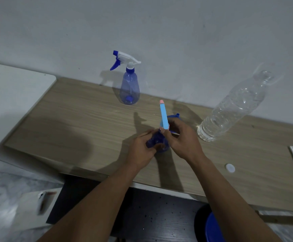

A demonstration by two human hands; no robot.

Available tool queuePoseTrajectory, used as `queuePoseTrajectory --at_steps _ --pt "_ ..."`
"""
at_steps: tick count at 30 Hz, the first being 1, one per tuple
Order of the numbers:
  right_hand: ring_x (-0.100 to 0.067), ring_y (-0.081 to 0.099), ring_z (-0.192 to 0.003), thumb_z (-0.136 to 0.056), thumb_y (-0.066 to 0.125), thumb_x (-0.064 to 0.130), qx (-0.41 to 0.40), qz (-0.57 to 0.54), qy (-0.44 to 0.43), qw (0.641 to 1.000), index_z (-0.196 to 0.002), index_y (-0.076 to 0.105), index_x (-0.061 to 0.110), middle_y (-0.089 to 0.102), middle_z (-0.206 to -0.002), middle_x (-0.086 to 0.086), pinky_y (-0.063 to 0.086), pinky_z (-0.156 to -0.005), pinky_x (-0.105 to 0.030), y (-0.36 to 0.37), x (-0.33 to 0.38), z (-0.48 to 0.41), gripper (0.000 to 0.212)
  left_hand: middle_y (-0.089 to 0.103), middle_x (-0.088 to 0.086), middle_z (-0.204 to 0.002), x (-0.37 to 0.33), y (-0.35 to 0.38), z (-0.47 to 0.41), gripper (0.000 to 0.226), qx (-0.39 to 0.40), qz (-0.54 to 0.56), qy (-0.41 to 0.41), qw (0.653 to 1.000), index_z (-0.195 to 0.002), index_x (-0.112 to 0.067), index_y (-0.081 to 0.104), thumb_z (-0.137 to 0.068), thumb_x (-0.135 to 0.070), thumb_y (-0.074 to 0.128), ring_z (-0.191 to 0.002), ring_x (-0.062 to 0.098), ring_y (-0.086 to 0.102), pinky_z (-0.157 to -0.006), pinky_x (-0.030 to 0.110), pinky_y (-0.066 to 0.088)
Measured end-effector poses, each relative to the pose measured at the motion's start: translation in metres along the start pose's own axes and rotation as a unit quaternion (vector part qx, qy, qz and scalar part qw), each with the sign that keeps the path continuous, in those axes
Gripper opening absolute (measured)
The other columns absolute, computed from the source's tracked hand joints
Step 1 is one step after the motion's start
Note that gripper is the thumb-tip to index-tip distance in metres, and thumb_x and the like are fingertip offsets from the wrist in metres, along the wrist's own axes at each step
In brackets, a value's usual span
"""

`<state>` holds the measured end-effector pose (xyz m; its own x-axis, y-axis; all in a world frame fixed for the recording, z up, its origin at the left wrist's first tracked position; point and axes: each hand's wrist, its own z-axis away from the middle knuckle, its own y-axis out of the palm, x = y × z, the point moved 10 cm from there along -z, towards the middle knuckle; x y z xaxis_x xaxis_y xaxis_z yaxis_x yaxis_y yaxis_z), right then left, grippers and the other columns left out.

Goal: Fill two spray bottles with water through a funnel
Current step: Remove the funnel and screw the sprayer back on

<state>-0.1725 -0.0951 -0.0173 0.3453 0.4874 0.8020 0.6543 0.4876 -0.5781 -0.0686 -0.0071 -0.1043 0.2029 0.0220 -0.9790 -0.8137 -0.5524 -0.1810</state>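
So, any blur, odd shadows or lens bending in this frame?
Head view: dim; the far spray bottle throws a shadow leftward on the wall, the left hand and right hand, on the near spray bottle, a dark one on the table. Head view, lower left: floor smeared by blur. Head view, right: the clear bottle leans, wide-angle distortion likely.

Pale grey wall (177, 32) behind wood-grain tabletop (72, 119), marbled floor (2, 189).

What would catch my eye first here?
In the middle, the left hand grips a blue spray bottle while the right hand pinches a light blue piece with a pink tip above it. A second spray bottle stands by the wall; a clear water bottle stands to the right.
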Motion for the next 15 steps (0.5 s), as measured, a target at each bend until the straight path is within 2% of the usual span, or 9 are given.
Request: queuePoseTrajectory --at_steps 2,5,8,11,13,15 --pt "0.010 0.063 -0.095 -0.091 0.074 0.016 -0.003 0.016 0.000 1.000 -0.107 0.071 0.015 0.068 -0.098 0.017 0.047 -0.077 -0.004 -0.003 0.003 -0.006 0.016 0.070 -0.015 -0.119 0.000 0.000 0.000 0.048 0.001 0.014 -0.003 1.000 -0.122 -0.032 0.069 -0.078 -0.020 0.082 -0.111 0.009 0.067 -0.097 0.042 0.056" --pt "-0.002 0.067 -0.095 -0.088 0.076 0.018 0.024 0.017 0.004 1.000 -0.104 0.074 0.014 0.072 -0.099 0.009 0.050 -0.082 -0.011 0.009 0.004 -0.014 0.016 0.069 -0.016 -0.120 0.008 -0.007 0.001 0.050 -0.020 0.025 -0.004 0.999 -0.120 -0.039 0.069 -0.076 -0.022 0.081 -0.111 0.011 0.067 -0.096 0.042 0.056" --pt "-0.003 0.068 -0.089 -0.091 0.074 0.021 0.036 -0.008 0.015 0.999 -0.105 0.074 0.017 0.073 -0.093 0.010 0.053 -0.081 -0.022 0.007 -0.001 -0.008 0.014 0.068 -0.026 -0.115 0.004 -0.007 0.003 0.051 -0.011 0.016 -0.004 1.000 -0.113 -0.058 0.063 -0.074 -0.030 0.080 -0.108 0.004 0.067 -0.093 0.029 0.057" --pt "-0.007 0.068 -0.083 -0.094 0.071 0.028 0.040 -0.020 0.020 0.999 -0.105 0.074 0.020 0.074 -0.088 0.006 0.055 -0.076 -0.031 0.004 -0.007 -0.002 0.013 0.066 -0.031 -0.112 0.000 -0.005 0.003 0.049 -0.007 0.018 -0.002 1.000 -0.109 -0.066 0.061 -0.072 -0.038 0.077 -0.105 -0.002 0.066 -0.087 0.016 0.054" --pt "-0.013 0.069 -0.083 -0.096 0.069 0.029 0.041 -0.015 0.016 0.999 -0.107 0.073 0.019 0.074 -0.088 0.003 0.056 -0.078 -0.039 0.005 -0.007 -0.002 0.015 0.066 -0.032 -0.114 -0.002 -0.006 0.004 0.049 -0.009 0.013 0.003 1.000 -0.110 -0.067 0.059 -0.072 -0.041 0.076 -0.107 -0.001 0.066 -0.088 0.017 0.054" --pt "-0.015 0.070 -0.085 -0.097 0.068 0.028 0.044 -0.009 0.012 0.999 -0.111 0.073 0.019 0.074 -0.090 0.002 0.056 -0.080 -0.043 0.007 -0.006 -0.002 0.017 0.066 -0.029 -0.116 0.000 -0.005 0.004 0.049 -0.007 0.009 0.004 1.000 -0.113 -0.065 0.059 -0.073 -0.041 0.076 -0.110 0.002 0.065 -0.092 0.024 0.056"
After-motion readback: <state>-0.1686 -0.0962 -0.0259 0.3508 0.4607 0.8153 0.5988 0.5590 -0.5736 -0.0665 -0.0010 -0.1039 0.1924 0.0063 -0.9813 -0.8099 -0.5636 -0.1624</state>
